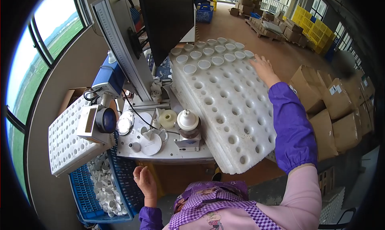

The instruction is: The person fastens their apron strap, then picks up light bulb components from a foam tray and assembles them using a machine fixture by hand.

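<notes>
My right hand (pixel 262 67) reaches to the far right edge of a white foam tray (pixel 244 105), its fingers apart beside the last of several round white cups (pixel 248 54) seated in the tray's holes. The nearer holes hold no cups. My left hand (pixel 145 181) hangs in front of the bench edge, fingers curled, near a blue basket (pixel 136 190) of small white parts (pixel 106 186); whether anything is in it is hidden. A white cone-topped piece (pixel 187 119) stands on a small fixture (pixel 187 143) on the bench.
A blue laser machine (pixel 108 77) with a dark round lens (pixel 106 120) and a tall column (pixel 124 49) stands left of a black monitor (pixel 166 23). Another perforated foam tray (pixel 66 135) is at the left. Cardboard boxes (pixel 337 105) are stacked at the right.
</notes>
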Available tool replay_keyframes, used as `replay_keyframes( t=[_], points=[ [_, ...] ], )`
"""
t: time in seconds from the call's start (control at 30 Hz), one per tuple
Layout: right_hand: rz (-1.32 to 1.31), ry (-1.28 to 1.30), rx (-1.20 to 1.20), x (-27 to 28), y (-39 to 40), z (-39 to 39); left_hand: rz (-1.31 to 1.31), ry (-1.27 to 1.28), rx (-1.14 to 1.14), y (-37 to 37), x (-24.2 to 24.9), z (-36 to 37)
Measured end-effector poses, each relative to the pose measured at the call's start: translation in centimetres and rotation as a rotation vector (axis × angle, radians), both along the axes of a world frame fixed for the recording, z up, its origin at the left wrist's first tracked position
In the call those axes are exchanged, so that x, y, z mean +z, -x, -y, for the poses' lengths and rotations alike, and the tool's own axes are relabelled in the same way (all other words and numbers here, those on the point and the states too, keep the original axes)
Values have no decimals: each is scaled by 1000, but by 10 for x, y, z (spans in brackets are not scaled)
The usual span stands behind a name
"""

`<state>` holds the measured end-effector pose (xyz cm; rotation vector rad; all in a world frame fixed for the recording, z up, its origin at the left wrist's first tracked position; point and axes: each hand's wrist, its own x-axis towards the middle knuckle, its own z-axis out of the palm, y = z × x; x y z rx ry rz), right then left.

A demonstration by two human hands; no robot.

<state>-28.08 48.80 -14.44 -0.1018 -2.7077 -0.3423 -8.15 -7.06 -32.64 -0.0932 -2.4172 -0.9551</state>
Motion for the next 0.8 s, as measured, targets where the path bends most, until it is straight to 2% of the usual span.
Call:
replay_keyframes(
  t=[0.07, 0.13, 0.3, 0.37, 0.4, 0.47, 0.6, 0.7, 0.77, 0.8],
  points=[
    [83, -112, -19, -5, 13, -15, -5, -35, 22, -5, 1, -18],
    [96, -146, 13, -6, 18, -27, 60, -176, -25, -10, 5, -33],
    [72, -220, 59, 18, 11, -26, -38, -128, -78, -9, 43, -72],
    [-122, 157, 16, 31, -1, -16, -111, -122, -98, -5, 57, -87],
    [-122, 151, 12, 31, -7, -12, -110, -129, -102, -4, 61, -94],
    [-119, 382, 202, 30, -20, 0, -138, -190, -188, -1, 67, -107],
    [61, 491, 100, 43, -41, 67, -140, -244, -319, 2, 81, -130],
    [114, 573, 95, 39, -19, 84, -136, -257, -384, 0, 89, -141],
    [292, 578, -56, 38, 6, 92, -141, -270, -434, -1, 91, -145],
    [290, 577, -51, 40, 12, 99, -144, -269, -430, -3, 92, -145]
  ],
)
